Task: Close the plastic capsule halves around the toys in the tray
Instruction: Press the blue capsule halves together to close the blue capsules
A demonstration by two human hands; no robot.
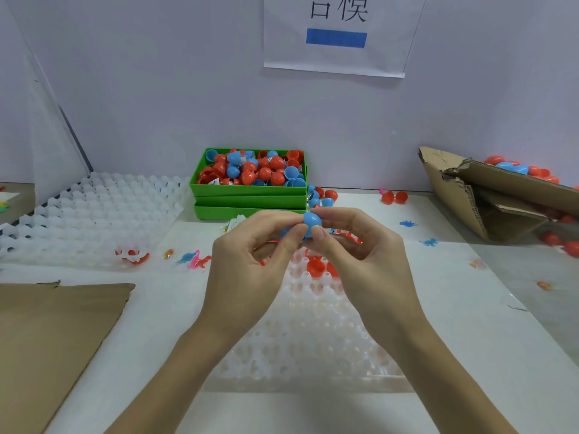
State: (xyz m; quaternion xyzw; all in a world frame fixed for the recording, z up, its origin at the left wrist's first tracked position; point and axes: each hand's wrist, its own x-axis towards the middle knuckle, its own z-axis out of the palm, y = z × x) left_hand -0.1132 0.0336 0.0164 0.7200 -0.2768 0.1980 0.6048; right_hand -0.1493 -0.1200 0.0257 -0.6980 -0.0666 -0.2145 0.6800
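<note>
Both hands, left hand (250, 245) and right hand (360, 245), pinch one small round blue plastic capsule (311, 223), raised over the white translucent dimpled plastic tray (313, 324). Red plastic capsule half (315, 267) sits in the tray's far end. Green plastic bin (250, 191) of capsule halves behind the tray.

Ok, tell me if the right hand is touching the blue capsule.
Touching. The head view shows the right hand's fingertips pinching the blue capsule.

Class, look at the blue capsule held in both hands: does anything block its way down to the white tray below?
Nothing visible does. Both hands, left hand and right hand, pinch the blue capsule above the white tray, whose near pockets look open beneath it.
</note>
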